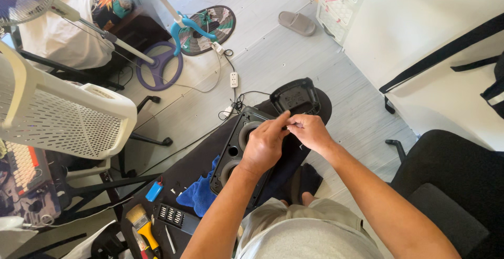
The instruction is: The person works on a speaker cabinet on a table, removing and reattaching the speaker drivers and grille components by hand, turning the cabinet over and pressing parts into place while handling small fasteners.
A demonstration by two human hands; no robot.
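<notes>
Grey floorboards lie below my lap, where the opened speaker cabinet (247, 151) rests, back panel (295, 97) already off beyond my fingertips. Both hands, left hand (265, 146) and right hand (311, 132), pinch something too small to tell between them.

This is a room in a home, pressed into service as a repair corner. The floor (294, 64) is pale grey boards, with a single grey slipper (296, 23) lying near a white plastic drawer unit (341, 1). A blue-and-purple standing fan (168, 33) rises from its round base, and a white power strip (233, 79) trails cables across the boards. A white perforated plastic chair (58, 117) stands to one side, and a black office chair (446, 185) to the other. On the dark worktop (194, 164) lie a yellow-handled brush (143, 227), a blue cloth (199, 193) and a small blue lighter (154, 190), household bits rather than shop equipment.
</notes>
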